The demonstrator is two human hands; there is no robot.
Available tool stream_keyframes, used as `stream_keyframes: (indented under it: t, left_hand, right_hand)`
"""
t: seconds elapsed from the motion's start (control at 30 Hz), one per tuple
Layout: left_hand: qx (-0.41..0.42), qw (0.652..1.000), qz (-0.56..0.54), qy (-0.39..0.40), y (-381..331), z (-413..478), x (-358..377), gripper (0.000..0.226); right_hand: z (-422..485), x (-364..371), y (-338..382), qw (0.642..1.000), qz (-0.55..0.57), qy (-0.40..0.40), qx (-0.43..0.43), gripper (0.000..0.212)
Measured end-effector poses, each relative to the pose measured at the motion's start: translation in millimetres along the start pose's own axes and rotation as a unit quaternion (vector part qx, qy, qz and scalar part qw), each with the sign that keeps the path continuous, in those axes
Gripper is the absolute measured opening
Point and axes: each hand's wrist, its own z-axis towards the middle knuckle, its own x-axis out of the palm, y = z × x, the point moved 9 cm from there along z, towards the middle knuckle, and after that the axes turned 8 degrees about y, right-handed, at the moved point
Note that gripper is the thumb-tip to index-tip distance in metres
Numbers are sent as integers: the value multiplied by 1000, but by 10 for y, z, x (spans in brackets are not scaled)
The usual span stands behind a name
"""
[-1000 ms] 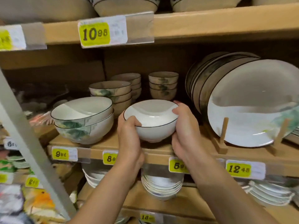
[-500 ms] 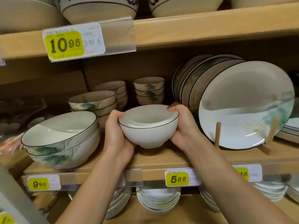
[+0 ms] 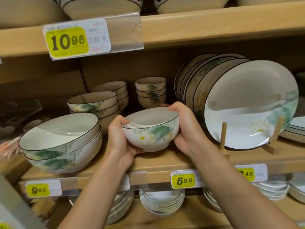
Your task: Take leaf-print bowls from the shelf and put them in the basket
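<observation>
The leaf-print bowl (image 3: 151,129) is held between both hands, just over the front part of the middle shelf (image 3: 165,164). It is white with a thin dark rim line, a plain glossy interior and a low foot. The wall facing the camera carries a green leaf and a pale flower with a yellow centre. The bowl is tilted slightly, with its 3 o'clock rim higher.

The left hand (image 3: 119,141) grips the bowl at 9 o'clock: the thumb lies on the rim and the fingers curl under the foot. The right hand (image 3: 186,128) grips it at 3 o'clock: the thumb hooks over the rim and the palm cups the wall. Its fingertips are hidden behind the bowl. Whether the foot touches the shelf board cannot be determined.

At 12 o'clock, further back, stands a stack of small bowls (image 3: 150,92). At 9 o'clock, beyond the left hand, two large nested bowls (image 3: 61,142) show the same print. At 3 o'clock, upright plates (image 3: 247,104) lean in a wooden rack. At 5 o'clock, a yellow price tag (image 3: 183,180) reads 5.95; the right forearm partly covers the next tag.
</observation>
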Motion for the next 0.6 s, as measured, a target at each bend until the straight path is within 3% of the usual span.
stream_keyframes:
  t: [0.13, 0.3, 0.53, 0.6]
  left_hand:
    - [-3, 1000, 10, 12, -34, 34, 27, 39]
    - [107, 994, 1, 38, -46, -26, 131, 51]
    - [131, 989, 27, 65, -181, 87, 146, 55]
    - [149, 987, 32, 54, -230, 133, 146, 52]
  right_hand:
    - [-5, -73, -36, 999, 27, -39, -7, 21]
    - [17, -133, 25, 993, -27, -106, -53, 13]
    - [58, -192, -19, 980, -154, -128, -2, 40]
    - [127, -206, 21, 974, -153, -168, 7, 44]
